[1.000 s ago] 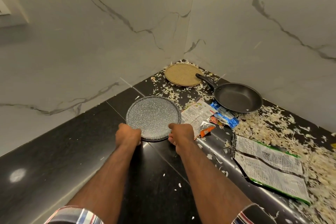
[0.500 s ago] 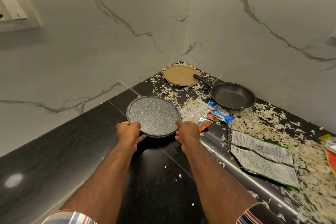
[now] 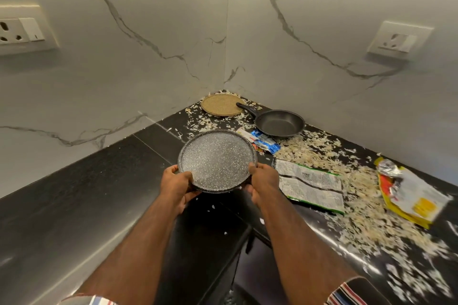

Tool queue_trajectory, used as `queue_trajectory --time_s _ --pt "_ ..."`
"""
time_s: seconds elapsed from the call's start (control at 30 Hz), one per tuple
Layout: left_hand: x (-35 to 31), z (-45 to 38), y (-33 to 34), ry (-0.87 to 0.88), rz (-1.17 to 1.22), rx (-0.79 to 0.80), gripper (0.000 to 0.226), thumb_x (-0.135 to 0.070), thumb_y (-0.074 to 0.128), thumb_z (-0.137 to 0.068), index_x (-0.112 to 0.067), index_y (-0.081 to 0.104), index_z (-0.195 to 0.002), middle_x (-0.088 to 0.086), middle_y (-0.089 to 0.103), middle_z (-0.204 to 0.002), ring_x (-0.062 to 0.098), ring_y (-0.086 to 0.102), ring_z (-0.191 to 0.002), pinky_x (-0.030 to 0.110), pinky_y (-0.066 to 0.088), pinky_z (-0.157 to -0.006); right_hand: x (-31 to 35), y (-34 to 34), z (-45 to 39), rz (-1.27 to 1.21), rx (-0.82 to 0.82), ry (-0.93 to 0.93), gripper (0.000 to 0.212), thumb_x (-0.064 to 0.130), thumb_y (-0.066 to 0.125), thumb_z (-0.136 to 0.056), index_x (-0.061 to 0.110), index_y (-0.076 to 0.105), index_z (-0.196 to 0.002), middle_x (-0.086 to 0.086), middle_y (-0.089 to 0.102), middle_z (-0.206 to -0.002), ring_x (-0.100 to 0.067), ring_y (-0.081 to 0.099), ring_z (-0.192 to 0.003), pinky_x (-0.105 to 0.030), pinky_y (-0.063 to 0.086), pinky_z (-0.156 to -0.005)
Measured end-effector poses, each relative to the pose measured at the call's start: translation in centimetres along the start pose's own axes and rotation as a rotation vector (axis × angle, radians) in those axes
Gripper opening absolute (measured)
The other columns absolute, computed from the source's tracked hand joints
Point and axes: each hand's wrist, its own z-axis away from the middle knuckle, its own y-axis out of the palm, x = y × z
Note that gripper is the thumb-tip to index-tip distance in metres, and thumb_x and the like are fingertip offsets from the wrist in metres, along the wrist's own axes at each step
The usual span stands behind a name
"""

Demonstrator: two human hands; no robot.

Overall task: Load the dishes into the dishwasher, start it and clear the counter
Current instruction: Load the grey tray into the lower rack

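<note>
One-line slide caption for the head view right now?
Both hands, left hand and right hand, hold a speckled grey plate above a black counter littered with shavings and wrappers.

- A single view is given, taken from a camera worn on the head and aimed forward and down.
- The inner corner of a black counter point(image 3: 74, 193) is faced, with two marble walls point(image 3: 148, 7) meeting at the far middle.
- The scene is seen from close above: both forearms are seen entering from the near edge, the left hand point(image 3: 176, 184) and right hand point(image 3: 265, 182) lying near the middle of the frame.
- A wide angle is shown by the bowed wall lines and by wall sockets point(image 3: 21, 31) caught at far left and far right.
- No second view is supplied, so no shared region can be stated.
</note>
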Motion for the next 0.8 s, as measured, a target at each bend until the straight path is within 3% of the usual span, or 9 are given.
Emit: queue_trajectory --time_s 0.1,0.2,0.23,0.37,0.47,0.53,0.67,0.73,0.8 --pt "2.0 4.6 1.6 0.013 0.019 0.012 0.058 0.009 0.05 -0.091 -0.017 0.04 -0.142 0.016 0.063 -0.116 0.026 0.068 -0.084 0.038 0.058 -0.054 -0.8 -4.6 1.7 -0.013 -0.037 -0.004 0.011 0.009 0.063 -0.098 0.008 0.066 -0.108 -0.013 0.069 -0.106 -0.03 0.069 -0.095 -0.05 0.062 -0.077" --pt "4.6 9.1 2.9 0.039 0.009 0.016 0.057 0.003 0.048 -0.099 -0.023 0.039 -0.148 0.015 0.06 -0.128 0.023 0.066 -0.084 0.04 0.056 -0.056 -1.8 -9.9 4.2 -0.031 -0.048 -0.001 0.007 0.005 0.06 -0.099 0.001 0.065 -0.102 -0.013 0.067 -0.094 -0.023 0.063 -0.072 -0.029 0.054 -0.044" --pt "5.5 10.6 3.1 0.045 0.008 0.018 0.056 0.002 0.047 -0.101 -0.025 0.039 -0.149 0.014 0.06 -0.129 0.023 0.066 -0.085 0.04 0.056 -0.056 -2.2 -11.5 5.0 -0.038 -0.051 -0.006 0.009 0.005 0.06 -0.099 0.0 0.066 -0.102 -0.014 0.067 -0.091 -0.023 0.061 -0.069 -0.027 0.051 -0.042" --pt "8.4 15.9 3.6 0.033 0.004 0.037 0.058 0.005 0.046 -0.1 -0.031 0.046 -0.145 0.011 0.063 -0.127 0.022 0.068 -0.086 0.039 0.06 -0.055 -4.0 -17.2 8.5 -0.081 -0.07 -0.007 0.006 0.004 0.061 -0.098 0.005 0.066 -0.101 -0.01 0.071 -0.093 -0.023 0.069 -0.081 -0.044 0.062 -0.07" --pt "10.5 19.4 3.8 -0.001 -0.007 0.067 0.062 0.008 0.044 -0.1 -0.033 0.046 -0.146 0.011 0.064 -0.127 0.023 0.068 -0.086 0.04 0.061 -0.056 -5.1 -20.6 11.2 -0.094 -0.102 -0.002 0.01 0.004 0.062 -0.097 0.007 0.068 -0.105 -0.008 0.072 -0.093 -0.021 0.07 -0.079 -0.043 0.063 -0.065" --pt "11.8 21.3 3.8 -0.003 -0.03 0.083 0.063 0.008 0.043 -0.1 -0.033 0.046 -0.147 0.011 0.062 -0.132 0.025 0.069 -0.089 0.04 0.061 -0.057 -6.0 -22.6 12.9 -0.139 -0.11 0.007 0.011 0.004 0.062 -0.097 0.01 0.069 -0.104 -0.01 0.074 -0.097 -0.026 0.072 -0.085 -0.051 0.063 -0.071" --pt "14.3 24.5 3.1 -0.011 -0.052 0.121 0.062 0.008 0.043 -0.1 -0.033 0.049 -0.146 0.003 0.059 -0.14 0.029 0.066 -0.11 0.042 0.059 -0.067 -8.0 -25.8 16.6 -0.175 -0.153 -0.005 0.014 0.005 0.062 -0.097 0.009 0.068 -0.109 -0.011 0.074 -0.1 -0.028 0.072 -0.091 -0.055 0.061 -0.078" --pt "15.7 26.1 2.1 -0.006 -0.057 0.148 0.061 0.009 0.045 -0.098 -0.032 0.051 -0.144 0.001 0.06 -0.138 0.027 0.066 -0.108 0.041 0.059 -0.063 -9.3 -27.4 18.9 -0.171 -0.181 -0.021 0.012 0.004 0.061 -0.098 0.006 0.067 -0.107 -0.013 0.073 -0.1 -0.029 0.071 -0.093 -0.052 0.061 -0.081" --pt "17.0 27.9 0.9 -0.013 -0.061 0.159 0.059 0.009 0.045 -0.098 -0.028 0.052 -0.143 0.003 0.067 -0.122 0.023 0.067 -0.094 0.041 0.058 -0.064 -10.7 -28.9 21.4 -0.164 -0.212 -0.023 0.008 0.004 0.06 -0.098 0.005 0.067 -0.102 -0.013 0.071 -0.098 -0.027 0.07 -0.092 -0.05 0.061 -0.084"
